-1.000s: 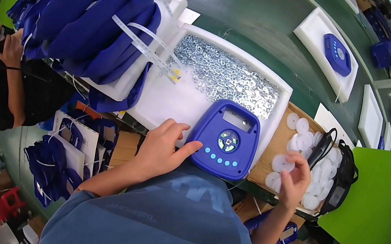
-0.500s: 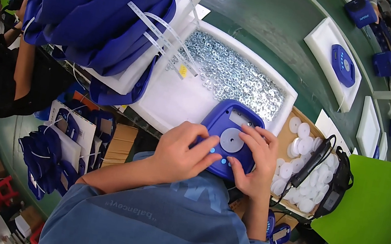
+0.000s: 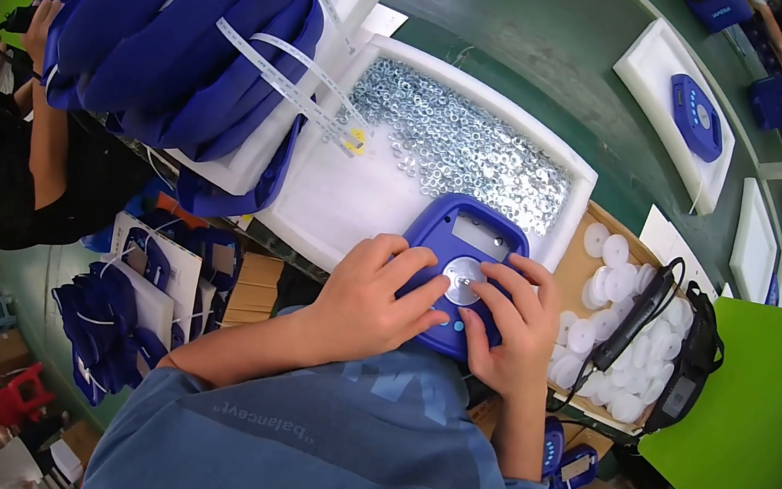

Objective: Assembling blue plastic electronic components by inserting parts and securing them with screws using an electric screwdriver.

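Observation:
A blue plastic casing (image 3: 436,223) with a rectangular window and small light-blue buttons rests in front of me, over the near edge of the white foam tray (image 3: 312,200). A glossy, pale round disc (image 3: 463,278) sits in its middle, with a small dark spot at the centre. My left hand (image 3: 378,293) is closed on the casing's left side, its fingertips near the disc. Gripping the right side is my right hand (image 3: 513,324), thumb at the lower right and a fingertip touching the disc. Metal nuts or washers (image 3: 467,140) fill the tray's far part.
At right, a cardboard box (image 3: 575,257) holds white discs (image 3: 623,279), with a black corded tool (image 3: 629,331) across it. Blue casings (image 3: 192,22) are stacked high at left. One casing (image 3: 695,116) lies on foam farther off. A person (image 3: 14,127) sits at left.
My right fingers have moved inward onto the disc, and my left hand has shifted slightly up along the casing. The disc looks paler and shinier. The whole view has shifted a little.

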`<state>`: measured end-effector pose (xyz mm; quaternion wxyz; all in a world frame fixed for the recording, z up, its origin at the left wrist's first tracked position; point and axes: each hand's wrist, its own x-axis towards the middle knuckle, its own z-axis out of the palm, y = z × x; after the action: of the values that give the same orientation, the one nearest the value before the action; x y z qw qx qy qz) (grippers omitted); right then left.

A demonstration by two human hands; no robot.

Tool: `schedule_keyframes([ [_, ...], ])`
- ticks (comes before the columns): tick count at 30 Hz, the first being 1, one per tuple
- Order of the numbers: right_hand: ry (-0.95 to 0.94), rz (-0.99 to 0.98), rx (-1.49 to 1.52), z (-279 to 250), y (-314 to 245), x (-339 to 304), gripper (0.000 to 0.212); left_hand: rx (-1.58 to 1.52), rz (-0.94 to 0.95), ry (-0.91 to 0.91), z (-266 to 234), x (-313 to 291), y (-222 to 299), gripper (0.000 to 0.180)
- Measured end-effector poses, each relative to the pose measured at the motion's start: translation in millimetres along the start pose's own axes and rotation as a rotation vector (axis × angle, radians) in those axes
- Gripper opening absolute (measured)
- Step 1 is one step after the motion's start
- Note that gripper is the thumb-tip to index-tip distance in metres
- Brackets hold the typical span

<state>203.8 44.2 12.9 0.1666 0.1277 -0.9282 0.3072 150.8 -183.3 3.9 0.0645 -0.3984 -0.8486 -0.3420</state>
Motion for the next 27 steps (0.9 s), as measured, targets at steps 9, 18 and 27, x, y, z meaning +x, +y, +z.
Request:
schedule_keyframes([
  [9, -0.092, -0.050, -0.077, -8, 4, -5, 0.038, 0.014, 0.049, -0.085, -4, 1, -1, 0.050],
  [18, -0.122, -0.003, -0.048, -9, 3, -3, 0.041, 0.010, 0.027, -0.089, 4, -1, 0, 0.055],
  [27, -0.168, 0.023, -0.077, -14, -1, -1, 0.040, -0.047, 0.071, -0.341, -27, 3, -5, 0.073],
])
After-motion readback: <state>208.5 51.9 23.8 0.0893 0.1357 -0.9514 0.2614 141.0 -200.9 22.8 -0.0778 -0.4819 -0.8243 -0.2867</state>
